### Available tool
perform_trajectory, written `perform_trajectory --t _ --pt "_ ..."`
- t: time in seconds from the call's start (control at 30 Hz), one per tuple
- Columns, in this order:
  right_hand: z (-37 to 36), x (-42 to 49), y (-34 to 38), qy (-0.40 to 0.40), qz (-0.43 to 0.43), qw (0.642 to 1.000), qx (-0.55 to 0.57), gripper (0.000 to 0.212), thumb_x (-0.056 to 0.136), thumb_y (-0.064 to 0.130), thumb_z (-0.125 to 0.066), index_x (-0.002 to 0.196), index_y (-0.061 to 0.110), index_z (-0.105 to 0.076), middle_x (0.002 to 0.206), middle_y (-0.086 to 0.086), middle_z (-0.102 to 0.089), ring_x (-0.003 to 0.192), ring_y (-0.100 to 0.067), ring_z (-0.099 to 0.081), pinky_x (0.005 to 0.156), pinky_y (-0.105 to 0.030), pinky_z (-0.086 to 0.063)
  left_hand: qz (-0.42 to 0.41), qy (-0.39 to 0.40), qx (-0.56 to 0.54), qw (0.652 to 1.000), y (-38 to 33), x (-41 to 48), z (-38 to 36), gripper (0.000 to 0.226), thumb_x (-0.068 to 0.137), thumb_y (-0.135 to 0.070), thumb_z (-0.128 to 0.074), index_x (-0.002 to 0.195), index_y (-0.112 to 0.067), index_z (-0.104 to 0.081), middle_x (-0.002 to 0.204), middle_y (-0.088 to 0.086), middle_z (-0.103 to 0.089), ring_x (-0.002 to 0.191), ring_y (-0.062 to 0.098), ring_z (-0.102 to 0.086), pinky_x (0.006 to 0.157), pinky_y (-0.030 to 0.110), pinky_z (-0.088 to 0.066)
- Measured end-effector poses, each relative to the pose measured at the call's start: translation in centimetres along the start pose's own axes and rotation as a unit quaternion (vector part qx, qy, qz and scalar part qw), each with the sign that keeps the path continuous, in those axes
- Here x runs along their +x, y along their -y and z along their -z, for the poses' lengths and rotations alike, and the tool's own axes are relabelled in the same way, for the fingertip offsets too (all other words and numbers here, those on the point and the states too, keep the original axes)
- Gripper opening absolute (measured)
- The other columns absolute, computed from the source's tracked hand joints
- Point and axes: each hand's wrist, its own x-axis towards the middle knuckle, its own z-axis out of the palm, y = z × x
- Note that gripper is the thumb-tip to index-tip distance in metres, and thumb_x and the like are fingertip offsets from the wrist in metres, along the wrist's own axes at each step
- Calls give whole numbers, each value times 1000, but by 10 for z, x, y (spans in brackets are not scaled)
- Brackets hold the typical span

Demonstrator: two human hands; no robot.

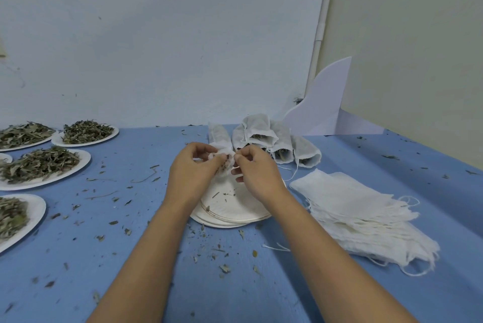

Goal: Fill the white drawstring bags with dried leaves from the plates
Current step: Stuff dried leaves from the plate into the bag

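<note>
Left hand [192, 166] and right hand [254, 168] both pinch a small white bag [222, 151], crumpled, just above the stack of empty plates [230, 207]. Under that stack lies a blue table [130, 257] littered with leaf crumbs, a pale wall [156, 35] behind. Filled bags [264, 137] lean just beyond the stack, flat bags [360, 213] to its right, leaf-heaped plates [41, 166] to its left, some cut off. Fingers hide the bag's mouth.

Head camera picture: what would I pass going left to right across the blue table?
Plates of dried leaves → left hand → white bag pinched by both hands → right hand → pile of empty bags.
</note>
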Motion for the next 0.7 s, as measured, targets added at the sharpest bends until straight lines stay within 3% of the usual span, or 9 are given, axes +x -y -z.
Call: perform_trajectory --t 0.1,0.17,0.23,0.3,0.43,0.53,0.63,0.7 --pt "-1 -1 0 12 -6 1000 5 21 97 12 -46 80 22 -51 90 -2 -62 71 -11 -62 78 -36 -51 19 -3 -15 1000 0 0 1 10 83 -9 -65 84 -19 -64 89 2 -64 90 25 -65 86 43 -54" --pt "-2 -2 1 21 -3 1000 3 21 96 12 -48 78 22 -51 92 -2 -62 75 -13 -62 77 -33 -50 -3 -26 17 1000 1 -1 1 14 82 -8 -68 79 -20 -61 76 -1 -60 78 22 -63 72 30 -54" --pt "-3 -4 5 31 8 999 -12 22 93 10 -50 75 22 -52 92 -1 -61 87 -21 -63 82 -37 -49 -31 -51 58 997 2 -4 1 19 79 -4 -68 74 -18 -56 67 -3 -53 63 15 -52 55 13 -42" --pt "-5 -6 11 67 34 997 -13 24 89 7 -52 71 22 -53 88 2 -57 91 -24 -59 83 -40 -47 -64 -78 101 990 3 -5 2 24 75 5 -62 68 -15 -50 63 -3 -47 57 11 -41 49 10 -35" --pt "-12 -11 16 150 48 988 3 22 86 3 -52 73 20 -55 85 4 -55 84 -15 -53 75 -31 -43 -75 -124 136 980 8 -4 7 32 68 16 -49 63 -14 -40 61 -2 -40 54 11 -31 47 12 -32" --pt "-11 -10 12 76 54 995 -35 18 92 8 -51 78 20 -54 82 4 -56 80 -18 -58 74 -32 -45 -58 -119 131 983 10 -1 8 28 76 2 -61 67 -17 -44 62 -4 -45 54 8 -38 48 11 -34" --pt "-6 -5 9 2 -2 999 52 16 96 8 -48 83 15 -54 75 1 -56 59 -15 -60 63 -27 -52 -43 -90 80 992 7 2 5 22 80 -15 -71 75 -21 -50 71 -8 -53 61 0 -48 53 5 -36" --pt "-4 -3 8 -16 -43 992 121 12 97 6 -47 87 9 -54 73 -3 -57 57 -15 -61 58 -21 -54 -27 -81 58 995 5 2 5 17 84 -16 -65 79 -24 -51 81 -12 -55 72 -1 -51 57 9 -37"
